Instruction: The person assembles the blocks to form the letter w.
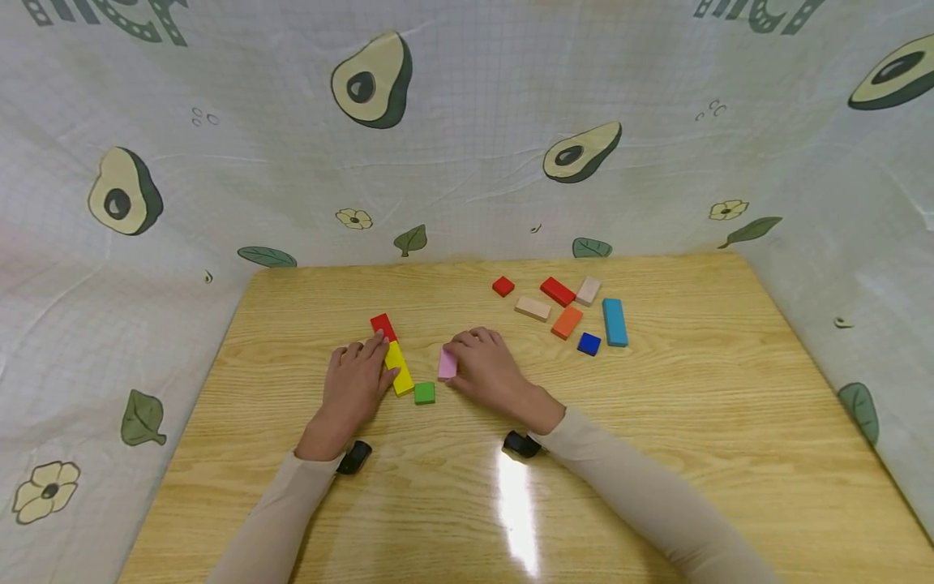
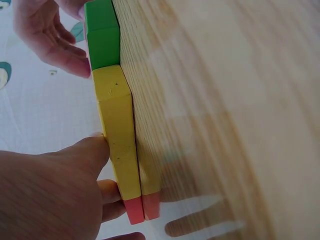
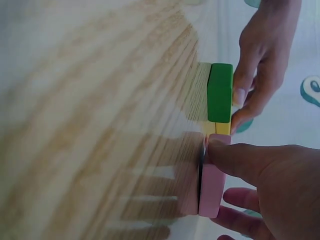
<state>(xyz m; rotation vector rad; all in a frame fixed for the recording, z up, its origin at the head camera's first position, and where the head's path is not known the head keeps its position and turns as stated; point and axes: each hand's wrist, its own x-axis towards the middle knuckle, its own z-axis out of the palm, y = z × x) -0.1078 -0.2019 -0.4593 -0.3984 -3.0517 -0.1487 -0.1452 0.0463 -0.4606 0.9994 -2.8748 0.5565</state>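
Head view, far left: left hand (image 1: 353, 385) resting on two blocks, fingers loose rather than wrapped round them; one finger on the red block (image 1: 383, 323), thumb on the yellow block (image 1: 399, 371)
Slanted pair: red block sits at yellow's far end, lined up end to end on the wood table (image 1: 430, 503)
Near corner: green block (image 1: 425, 393), just right of yellow's near end
Middle: pink block (image 1: 447, 367), right of green with a gap between; can't tell if it's fully down on the wood
Pinch: right hand (image 1: 489, 373) has pink between thumb and fingers
Far-right scatter: red cube (image 1: 503, 285), tan block (image 1: 533, 308), red bar (image 1: 558, 291), orange block (image 1: 567, 322), pale block (image 1: 588, 290), dark blue cube (image 1: 589, 344), light blue block (image 1: 615, 322); all well apart from the slanted pair
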